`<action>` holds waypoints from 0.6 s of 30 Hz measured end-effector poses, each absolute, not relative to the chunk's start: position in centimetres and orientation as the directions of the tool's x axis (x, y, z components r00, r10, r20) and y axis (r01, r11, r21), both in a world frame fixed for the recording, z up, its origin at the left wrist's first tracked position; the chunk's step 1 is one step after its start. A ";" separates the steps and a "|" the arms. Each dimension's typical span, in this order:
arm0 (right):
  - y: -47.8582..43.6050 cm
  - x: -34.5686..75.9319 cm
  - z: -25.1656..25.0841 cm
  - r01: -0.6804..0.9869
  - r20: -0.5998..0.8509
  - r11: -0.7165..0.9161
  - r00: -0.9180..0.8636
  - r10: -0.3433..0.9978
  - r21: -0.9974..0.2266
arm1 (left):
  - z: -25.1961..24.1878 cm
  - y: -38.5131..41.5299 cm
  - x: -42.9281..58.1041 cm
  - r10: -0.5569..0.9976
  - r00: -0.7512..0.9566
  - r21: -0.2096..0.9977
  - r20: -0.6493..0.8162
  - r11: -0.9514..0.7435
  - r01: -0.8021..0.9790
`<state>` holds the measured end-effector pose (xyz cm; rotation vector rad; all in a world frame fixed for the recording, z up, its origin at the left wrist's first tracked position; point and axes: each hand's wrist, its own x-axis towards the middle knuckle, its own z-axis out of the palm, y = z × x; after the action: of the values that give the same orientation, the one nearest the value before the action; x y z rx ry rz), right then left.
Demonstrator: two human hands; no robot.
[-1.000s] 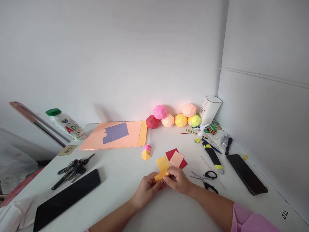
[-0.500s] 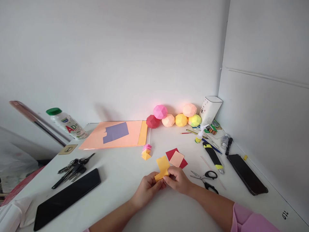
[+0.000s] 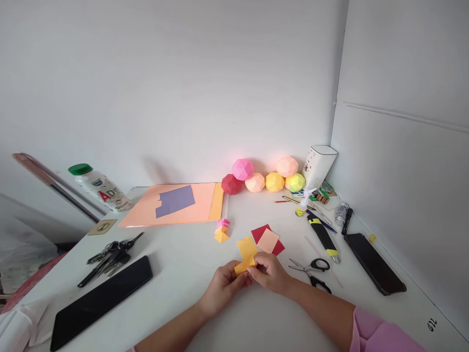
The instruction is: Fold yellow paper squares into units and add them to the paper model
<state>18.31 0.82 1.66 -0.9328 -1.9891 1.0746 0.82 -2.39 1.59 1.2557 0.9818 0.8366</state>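
Observation:
Between both hands, near the front middle of the table, is a small piece of yellow-orange paper (image 3: 242,267). My left hand (image 3: 224,286) pinches its left end with thumb and fingers. My right hand (image 3: 271,275) grips the right end, its thumb pressed on the paper; the fingers' far sides are hidden. Just beyond lies a yellow paper square (image 3: 247,246). Beside it, a peach paper square (image 3: 268,241) rests over red paper (image 3: 259,232). Farther back, small folded paper pieces (image 3: 222,233) in pink and yellow stand in a row.
Scissors (image 3: 309,270) lie right of my hands, near a utility knife (image 3: 323,238), a glue bottle (image 3: 302,205) and a phone (image 3: 374,264). Faceted paper balls (image 3: 255,182) line the wall. At left are keys (image 3: 113,256), a black slab (image 3: 104,300), a plastic bottle (image 3: 100,188) and peach sheets (image 3: 141,210).

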 end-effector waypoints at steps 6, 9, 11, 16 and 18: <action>0.8 18.3 1.7 0.243 0.222 0.397 -0.531 0.818 -0.885 | 1.7 -2.4 0.8 0.920 0.369 0.991 -0.133 0.133 0.026; 0.8 18.3 1.8 0.226 0.228 0.400 -0.539 0.811 -0.889 | 1.7 -2.4 0.8 0.920 0.369 0.991 -0.132 0.132 0.027; 0.8 18.2 1.8 0.222 0.236 0.405 -0.536 0.811 -0.887 | 1.7 -2.3 0.9 0.920 0.367 0.991 -0.135 0.133 0.033; 0.8 18.2 1.6 0.234 0.231 0.406 -0.538 0.811 -0.883 | 1.7 -2.3 0.9 0.919 0.366 0.990 -0.143 0.138 0.039; 0.8 18.2 1.5 0.247 0.228 0.409 -0.535 0.813 -0.878 | 1.7 -2.3 0.9 0.919 0.369 0.990 -0.141 0.137 0.038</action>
<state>18.21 0.83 1.48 -0.8987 -2.0042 1.0953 0.86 -2.34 1.67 1.2695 0.9982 0.8218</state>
